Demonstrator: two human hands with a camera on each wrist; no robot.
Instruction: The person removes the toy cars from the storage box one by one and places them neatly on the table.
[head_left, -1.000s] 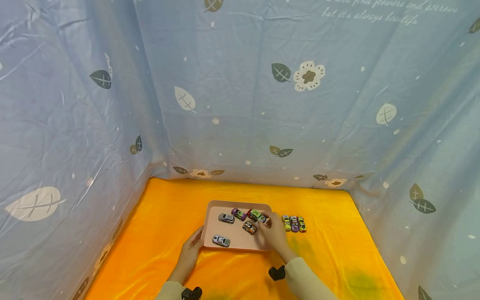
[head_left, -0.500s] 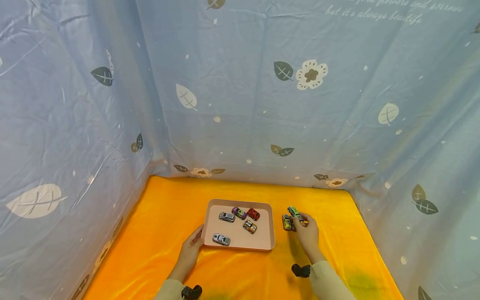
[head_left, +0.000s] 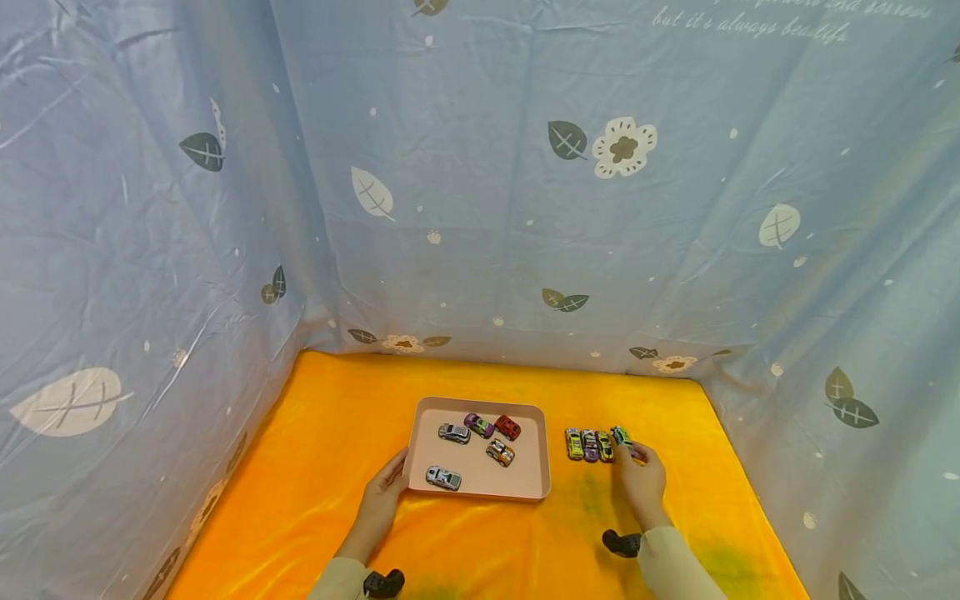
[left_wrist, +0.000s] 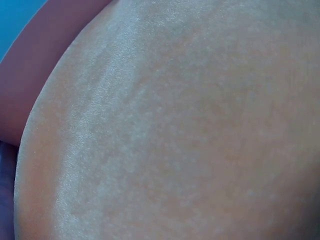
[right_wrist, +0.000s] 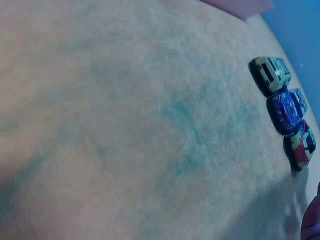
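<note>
In the head view my right hand (head_left: 642,483) pinches a green toy car (head_left: 621,436) at the right end of a row of toy cars. The row has a yellow car (head_left: 573,444), a purple car (head_left: 590,446) and a yellow-and-red car (head_left: 606,447), side by side. Whether the held car touches the cloth I cannot tell. My left hand (head_left: 380,504) grips the left edge of a pink tray (head_left: 528,479). On the tray lie a red car (head_left: 507,427), a purple-green car (head_left: 478,425), an orange-white car (head_left: 500,452) and two silvery cars, one upper (head_left: 454,433), one lower (head_left: 443,477).
An orange-yellow cloth (head_left: 345,400) covers the work surface. Blue curtains (head_left: 465,167) with leaf and flower prints stand behind it and along both sides. A black wrist device (head_left: 621,544) sits at the right sleeve, another black device (head_left: 384,583) at the left.
My right hand has lifted the green car out of the tray and carried it right, past the row, to its right end. My left hand stays at the tray.
</note>
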